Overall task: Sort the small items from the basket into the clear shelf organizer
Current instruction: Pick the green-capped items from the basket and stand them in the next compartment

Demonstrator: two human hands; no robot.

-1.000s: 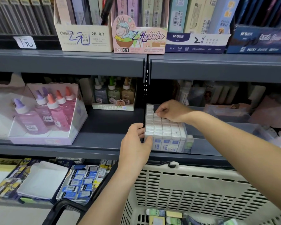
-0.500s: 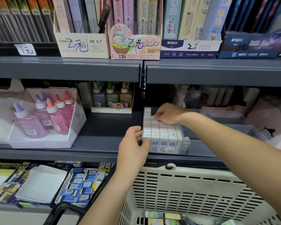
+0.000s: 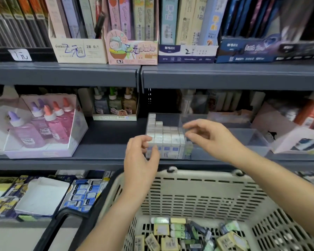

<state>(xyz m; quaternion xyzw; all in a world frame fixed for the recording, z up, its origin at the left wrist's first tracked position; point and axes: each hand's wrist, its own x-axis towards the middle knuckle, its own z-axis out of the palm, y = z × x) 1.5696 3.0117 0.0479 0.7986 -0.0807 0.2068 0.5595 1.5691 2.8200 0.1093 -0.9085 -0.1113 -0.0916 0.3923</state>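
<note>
The clear plastic shelf organizer (image 3: 243, 140) sits on the grey metal shelf (image 3: 107, 142), just beyond both hands, with its long axis running left to right along the shelf edge. Its left end is packed with small white erasers (image 3: 166, 140) standing on end, long axis upright, and the front row turns blue-printed labels toward the person. The column nearest the left hand reaches furthest back. A pale green eraser (image 3: 188, 148) stands against the block on the side of the right hand.

The right hand (image 3: 210, 136) hovers over that side of the block, fingers loosely bent and thumb apart from them, holding nothing. The left hand (image 3: 141, 160) is at the organizer's front left corner, fingers curled. Blur hides whether it grips the corner or only covers it.

Below both wrists is the cream slotted plastic basket (image 3: 198, 178), cut off by the bottom edge. It holds loose yellow, green and dark erasers (image 3: 170, 240). The organizer's clear walls are hard to trace past the right hand.
</note>
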